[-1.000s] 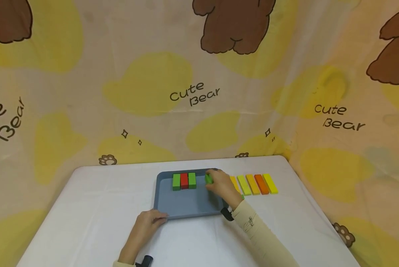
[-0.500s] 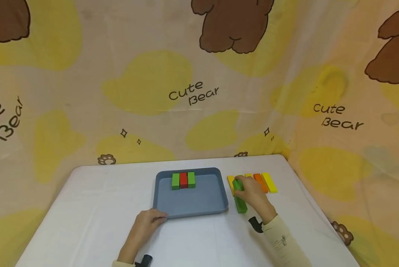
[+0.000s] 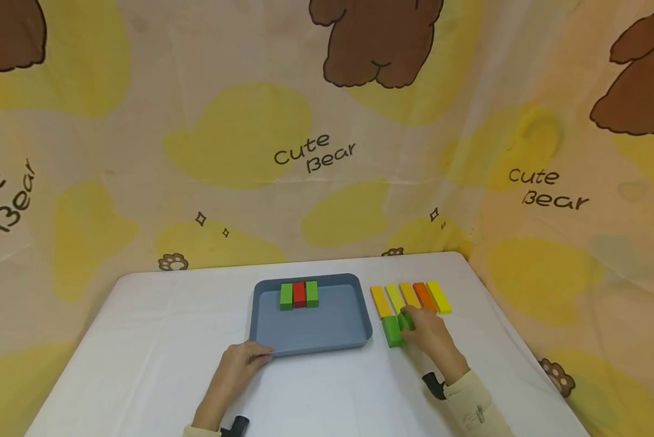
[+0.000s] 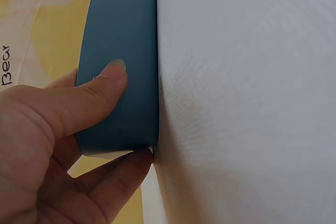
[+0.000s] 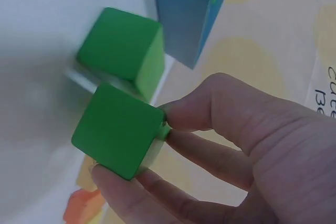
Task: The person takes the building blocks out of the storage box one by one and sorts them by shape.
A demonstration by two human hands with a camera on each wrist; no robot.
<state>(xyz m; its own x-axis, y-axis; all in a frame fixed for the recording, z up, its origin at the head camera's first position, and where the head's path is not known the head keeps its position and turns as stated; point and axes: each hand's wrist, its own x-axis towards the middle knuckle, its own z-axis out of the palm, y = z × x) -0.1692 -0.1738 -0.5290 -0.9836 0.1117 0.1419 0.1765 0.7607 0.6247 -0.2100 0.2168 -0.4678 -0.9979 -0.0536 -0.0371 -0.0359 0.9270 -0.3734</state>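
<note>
Taking 12 o'clock as the table's far edge in the head view, the right hand [image 3: 432, 335] reaches in from 5 o'clock and pinches the held block [image 3: 406, 321], a green one, between thumb and fingers. That block sits just beyond the tray [image 3: 310, 331] at its 3 o'clock side; whether its underside meets the table [image 3: 163, 328] I cannot tell. Just beside it, toward 8 o'clock, stands the second green block [image 3: 391, 332], its length pointing roughly at 12. The left hand [image 3: 241, 363] grips the tray at its 7 o'clock corner, the thumb [image 4: 113, 80] flat on the outer wall and a fingertip at the corner's bottom edge in the left wrist view. Inside the tray, toward 11 o'clock, three blocks stand side by side: a green one [image 3: 286, 297], a red one [image 3: 299, 295] and another green one [image 3: 312, 294]. Off the tray's 2-to-3 o'clock side, five blocks lie in a row, each tilted toward 11: amber [image 3: 381, 302], lime [image 3: 393, 296], a second amber [image 3: 409, 294], orange [image 3: 424, 297] and, last toward 3 o'clock, yellow [image 3: 439, 297]. A bear-print cloth [image 3: 239, 139] hangs past the table at 12.
</note>
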